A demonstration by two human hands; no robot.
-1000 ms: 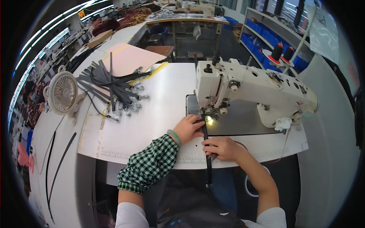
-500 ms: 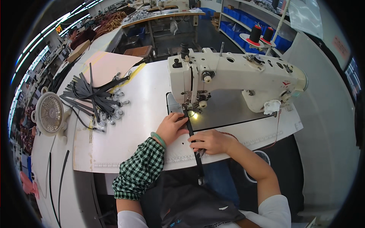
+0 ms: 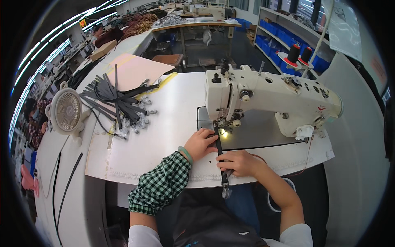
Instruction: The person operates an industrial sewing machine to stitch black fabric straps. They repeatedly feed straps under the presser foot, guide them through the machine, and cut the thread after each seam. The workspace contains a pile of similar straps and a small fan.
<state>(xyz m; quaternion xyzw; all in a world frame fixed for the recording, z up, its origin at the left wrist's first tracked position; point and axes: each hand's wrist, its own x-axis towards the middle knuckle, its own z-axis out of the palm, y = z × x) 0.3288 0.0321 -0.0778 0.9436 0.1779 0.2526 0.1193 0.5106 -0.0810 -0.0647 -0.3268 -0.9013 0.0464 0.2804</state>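
Head view: a black strap [image 3: 219,145] runs from beneath the sewing machine [image 3: 259,90] past the near edge of the tabletop [image 3: 164,131]. Your right hand [image 3: 242,163] pinches it, apparently for tension; your left hand [image 3: 200,145] lies half-spread, fingertips at its edge, likely for alignment. Bundled straps [image 3: 110,100] lie left, seemingly within reach, near 1 fan [image 3: 67,110].

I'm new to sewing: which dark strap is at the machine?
The strap touched by the left hand and right hand, reaching past the front of the white tabletop; the piled straps and loose strips lie farther left.
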